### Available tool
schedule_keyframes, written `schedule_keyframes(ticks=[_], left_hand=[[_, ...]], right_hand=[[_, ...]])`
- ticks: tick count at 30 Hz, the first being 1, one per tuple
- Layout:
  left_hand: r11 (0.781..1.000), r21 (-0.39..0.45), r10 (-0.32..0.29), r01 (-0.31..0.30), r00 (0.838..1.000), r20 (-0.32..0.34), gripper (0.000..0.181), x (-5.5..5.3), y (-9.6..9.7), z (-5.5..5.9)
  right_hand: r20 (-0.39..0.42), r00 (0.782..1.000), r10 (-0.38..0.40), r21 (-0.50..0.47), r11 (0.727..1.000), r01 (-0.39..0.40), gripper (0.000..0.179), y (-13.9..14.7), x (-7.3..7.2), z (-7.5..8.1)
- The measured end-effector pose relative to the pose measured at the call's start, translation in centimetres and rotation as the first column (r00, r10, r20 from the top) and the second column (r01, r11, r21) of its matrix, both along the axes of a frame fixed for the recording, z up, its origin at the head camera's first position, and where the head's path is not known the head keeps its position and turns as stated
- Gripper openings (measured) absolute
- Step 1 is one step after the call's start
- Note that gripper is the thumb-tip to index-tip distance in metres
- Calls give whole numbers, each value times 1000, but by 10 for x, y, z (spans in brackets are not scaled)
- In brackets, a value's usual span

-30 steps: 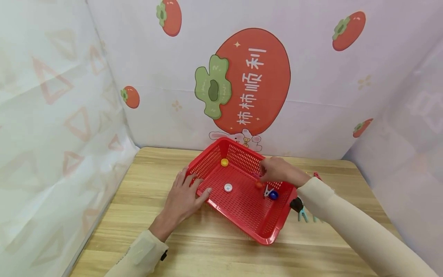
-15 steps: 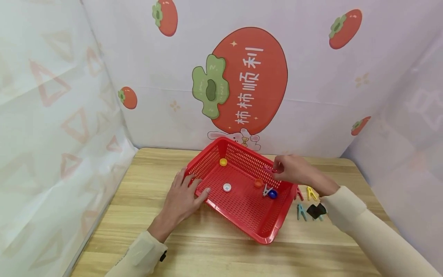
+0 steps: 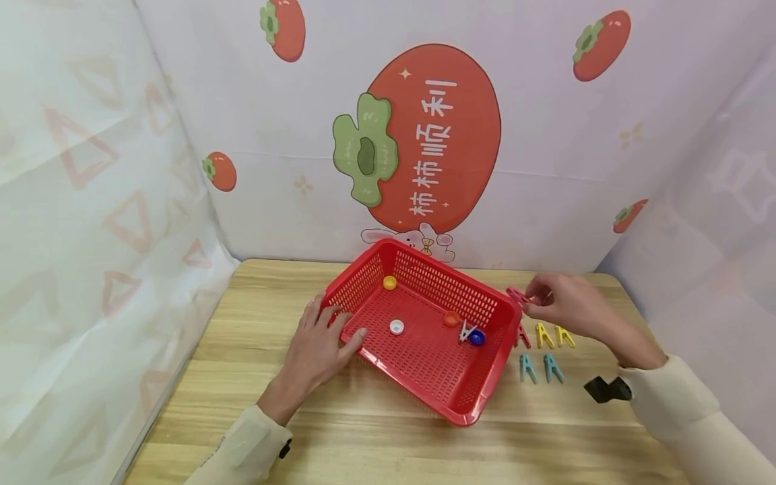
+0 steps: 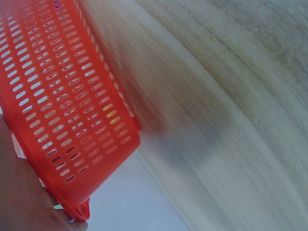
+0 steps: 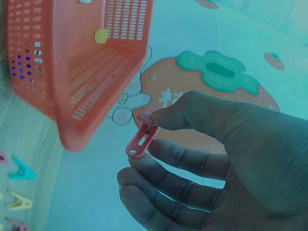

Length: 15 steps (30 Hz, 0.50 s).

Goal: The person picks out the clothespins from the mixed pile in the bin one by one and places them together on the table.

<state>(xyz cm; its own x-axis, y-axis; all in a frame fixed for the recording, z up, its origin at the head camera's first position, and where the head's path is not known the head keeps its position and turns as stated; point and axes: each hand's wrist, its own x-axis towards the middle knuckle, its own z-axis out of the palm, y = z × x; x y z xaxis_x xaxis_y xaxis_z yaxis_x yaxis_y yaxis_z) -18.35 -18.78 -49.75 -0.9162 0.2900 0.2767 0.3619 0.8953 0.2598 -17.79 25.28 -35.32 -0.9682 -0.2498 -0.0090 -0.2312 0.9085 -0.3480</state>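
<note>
At the near-left corner of a red plastic basket [image 3: 418, 396], my left hand [image 3: 318, 343] holds the rim, fingers bent over it and thumb along the front edge. Part of that hand [image 4: 21, 192] shows at the rim in the left wrist view. Past the basket's right corner, my right hand [image 3: 566, 303] pinches a pink clothespin [image 5: 142, 140] between thumb and fingers. In the basket lie a yellow cap [image 3: 390, 283], a white cap [image 3: 397, 327], an orange cap [image 3: 451, 318], a blue cap [image 3: 477, 337] and a white clothespin [image 3: 466, 331].
Right of the basket, on the wooden table [image 3: 291, 444], lie two teal clothespins [image 3: 527, 368], two yellow clothespins [image 3: 543, 335] and a red clothespin [image 3: 523, 336] near the basket wall. A printed cloth wall [image 3: 273, 222] stands behind the table.
My right hand has lifted the pink clothespin out of the basket and carried it right, past the basket's rim. My left hand stays at the basket's corner.
</note>
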Motion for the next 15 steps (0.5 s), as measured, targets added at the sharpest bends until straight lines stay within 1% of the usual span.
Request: schedule_keyframes(ticks=[3,8,15], left_hand=[[1000,-4,4,-4,1000,8,60,0,0,1],[1000,5,2,-2,1000,11,60,0,0,2],[1000,9,3,-3,1000,24,61,-1,0,4]], right_hand=[[-36,999,-22,12,1000,23,19,15,8,-2],[-81,995,-53,35,998,56,19,39,22,-8],[-67,993,-95,30,995,97,18,64,37,-18]])
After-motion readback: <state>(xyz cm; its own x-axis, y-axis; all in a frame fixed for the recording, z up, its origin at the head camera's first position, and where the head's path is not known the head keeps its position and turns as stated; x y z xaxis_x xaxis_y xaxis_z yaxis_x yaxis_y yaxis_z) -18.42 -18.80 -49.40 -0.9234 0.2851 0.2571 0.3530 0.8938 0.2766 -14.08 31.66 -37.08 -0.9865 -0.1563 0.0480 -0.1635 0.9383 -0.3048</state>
